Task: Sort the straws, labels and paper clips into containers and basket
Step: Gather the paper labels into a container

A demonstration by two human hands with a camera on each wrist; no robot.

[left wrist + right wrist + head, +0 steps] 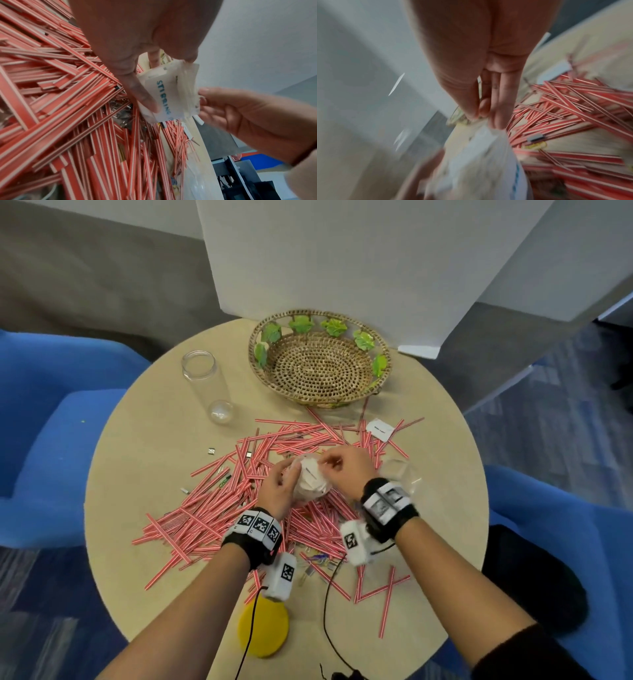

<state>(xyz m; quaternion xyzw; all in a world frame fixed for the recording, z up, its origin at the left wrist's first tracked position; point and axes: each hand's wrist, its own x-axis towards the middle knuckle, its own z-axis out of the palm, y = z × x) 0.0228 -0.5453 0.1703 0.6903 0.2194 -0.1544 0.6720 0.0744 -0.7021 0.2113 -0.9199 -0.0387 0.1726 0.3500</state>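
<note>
A heap of red-and-white striped straws (219, 501) covers the middle of the round table (144, 440). Above it, my left hand (291, 472) grips a clear plastic bag of white labels (310, 482), its thumb (140, 94) pressed on the bag (171, 106). Blue lettering shows on the labels. My right hand (325, 462) pinches the bag's top edge; in the blurred right wrist view its fingertips (496, 121) meet on the bag (479, 162). One loose label (379, 429) lies at the heap's far right. Coloured paper clips (318, 559) lie under my wrists.
An empty woven basket (318, 368) stands at the back of the table, with a clear jar (200, 371) and a small clear container (222, 411) to its left. A yellow lid (263, 628) sits at the front edge. Blue chairs flank the table.
</note>
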